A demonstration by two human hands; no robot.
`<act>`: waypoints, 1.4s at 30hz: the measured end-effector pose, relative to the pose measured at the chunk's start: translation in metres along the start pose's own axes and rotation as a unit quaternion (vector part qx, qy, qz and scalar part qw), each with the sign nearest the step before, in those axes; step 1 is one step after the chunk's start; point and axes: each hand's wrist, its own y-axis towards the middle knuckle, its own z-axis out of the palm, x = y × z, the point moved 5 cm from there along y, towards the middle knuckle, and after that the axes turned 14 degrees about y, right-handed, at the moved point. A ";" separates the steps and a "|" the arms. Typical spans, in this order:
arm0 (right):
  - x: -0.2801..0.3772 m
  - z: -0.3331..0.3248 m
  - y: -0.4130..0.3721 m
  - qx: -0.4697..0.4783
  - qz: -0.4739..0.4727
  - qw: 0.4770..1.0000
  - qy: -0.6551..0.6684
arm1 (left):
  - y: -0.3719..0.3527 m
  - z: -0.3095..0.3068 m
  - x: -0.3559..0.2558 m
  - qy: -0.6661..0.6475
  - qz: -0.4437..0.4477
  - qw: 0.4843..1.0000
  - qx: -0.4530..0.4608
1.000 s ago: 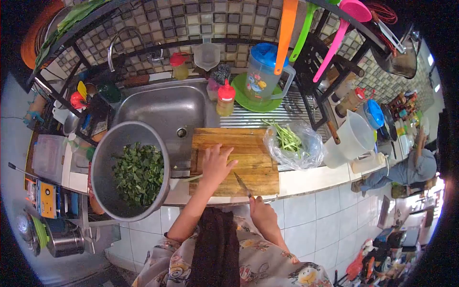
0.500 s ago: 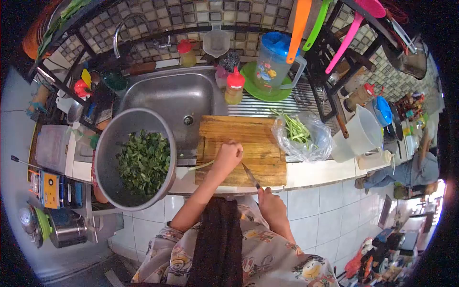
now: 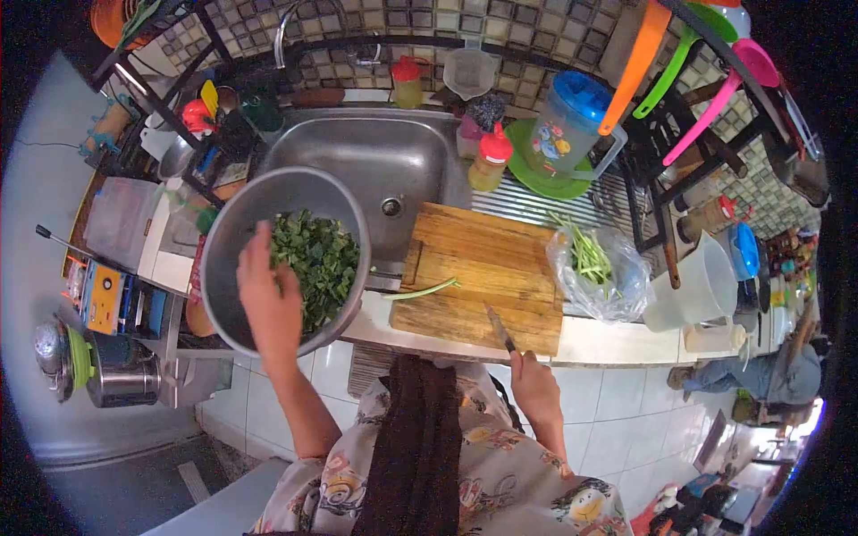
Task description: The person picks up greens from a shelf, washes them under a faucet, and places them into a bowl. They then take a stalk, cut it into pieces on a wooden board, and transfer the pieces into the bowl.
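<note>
My left hand point(image 3: 273, 299) is over the left part of a big grey bowl point(image 3: 217, 308), fingers apart, with nothing visible in it. Chopped green leaves point(image 3: 317, 263) lie inside the bowl, partly behind my fingers. My right hand point(image 3: 536, 389) grips a knife point(image 3: 500, 329) by its handle, the blade pointing up and left over the front of a wooden cutting board point(image 3: 483, 255). A pale green stalk point(image 3: 420, 291) rests across the board's left edge. To the board's right, trimmed green stalks point(image 3: 590, 257) sit in a clear plastic bag point(image 3: 627, 290).
Behind the bowl and board is a steel sink point(image 3: 375, 147). A sauce bottle point(image 3: 490, 161) and a lidded jug point(image 3: 569, 125) on a green plate point(image 3: 561, 186) stand behind the board. Utensils, including an orange one point(image 3: 636, 67), hang at upper right. Another person point(image 3: 773, 366) is far right.
My left hand has moved left from the board to over the bowl. The stalk now lies on the board's left edge. The knife stays in my right hand, and the view has shifted.
</note>
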 end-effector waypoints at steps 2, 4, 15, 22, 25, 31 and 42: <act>-0.008 0.007 0.003 -0.010 -0.011 1.000 -0.017 | -0.011 0.019 -0.035 -0.148 0.006 0.986 0.077; -0.007 0.009 0.005 -0.020 -0.025 0.999 -0.034 | -0.028 0.045 -0.072 -0.245 0.048 0.948 0.200; 0.009 0.033 0.007 -0.087 -0.065 0.994 0.009 | -0.097 0.179 -0.110 -0.164 0.184 0.945 0.216; -0.005 0.028 0.008 -0.111 -0.075 0.990 0.033 | -0.073 0.142 -0.121 -0.210 0.155 0.953 0.152; -0.005 0.025 0.009 -0.117 -0.075 0.990 0.031 | -0.042 0.073 -0.111 -0.199 0.096 0.972 0.073; 0.078 0.020 0.003 -0.003 -0.244 0.948 0.205 | -0.007 0.009 0.015 0.030 -0.011 0.999 0.027; 0.144 0.100 0.007 0.518 -0.025 0.750 0.410 | -0.058 0.014 0.095 -0.112 -0.174 0.978 -0.026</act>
